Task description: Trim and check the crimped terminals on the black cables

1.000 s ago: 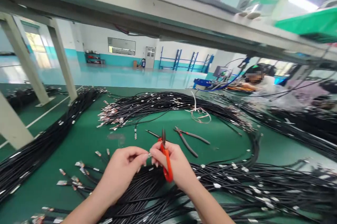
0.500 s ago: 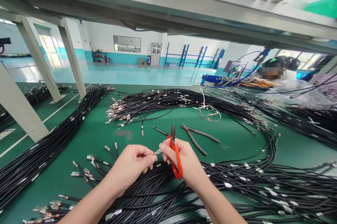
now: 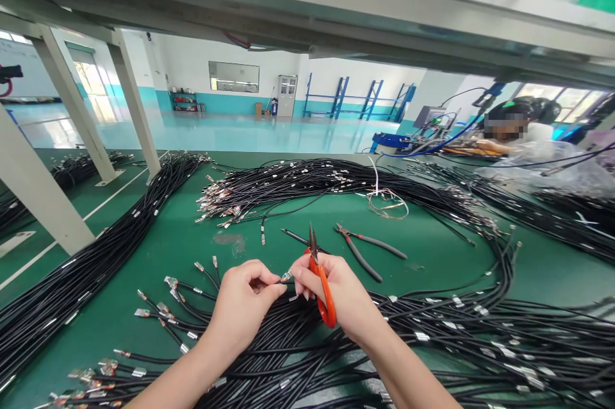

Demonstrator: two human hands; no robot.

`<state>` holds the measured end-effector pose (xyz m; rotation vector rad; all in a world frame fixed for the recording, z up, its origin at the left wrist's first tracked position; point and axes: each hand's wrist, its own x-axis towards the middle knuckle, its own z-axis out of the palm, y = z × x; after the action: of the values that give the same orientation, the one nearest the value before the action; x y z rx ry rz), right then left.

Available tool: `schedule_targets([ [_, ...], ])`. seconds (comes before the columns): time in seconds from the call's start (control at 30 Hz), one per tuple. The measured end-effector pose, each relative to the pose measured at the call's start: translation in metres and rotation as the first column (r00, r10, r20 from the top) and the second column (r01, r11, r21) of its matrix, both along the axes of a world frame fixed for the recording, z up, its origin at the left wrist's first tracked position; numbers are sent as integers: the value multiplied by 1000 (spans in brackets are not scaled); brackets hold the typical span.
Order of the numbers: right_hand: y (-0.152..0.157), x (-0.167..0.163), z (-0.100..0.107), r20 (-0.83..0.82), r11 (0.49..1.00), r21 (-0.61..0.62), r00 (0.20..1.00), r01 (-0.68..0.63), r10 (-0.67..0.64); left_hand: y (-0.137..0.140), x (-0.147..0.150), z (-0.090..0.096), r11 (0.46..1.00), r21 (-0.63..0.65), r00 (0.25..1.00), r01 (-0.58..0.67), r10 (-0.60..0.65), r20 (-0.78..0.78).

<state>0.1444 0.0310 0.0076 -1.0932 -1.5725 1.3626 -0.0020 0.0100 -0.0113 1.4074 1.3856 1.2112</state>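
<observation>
Scissors tucked in my right hand, lower centre; it and my left hand pinch one plug. Twisting my wrist could nick nearby cables.

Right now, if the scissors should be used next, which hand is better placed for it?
Probably the right hand: it holds the orange-handled scissors, blades pointing away. The left hand holds no tool; it pinches at the small connector between the hands.
</observation>
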Motion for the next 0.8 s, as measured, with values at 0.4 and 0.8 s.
schedule_targets([
  [0.4, 0, 1, 0, -1, 1000, -14, 1000, -26, 26, 0, 1, 1, 999, -47, 999, -15, 17, 41],
  [0.8, -1, 1, 1, -2, 999, -6, 999, -32, 32, -1, 2, 3, 998, -70, 999, -4, 7, 43],
])
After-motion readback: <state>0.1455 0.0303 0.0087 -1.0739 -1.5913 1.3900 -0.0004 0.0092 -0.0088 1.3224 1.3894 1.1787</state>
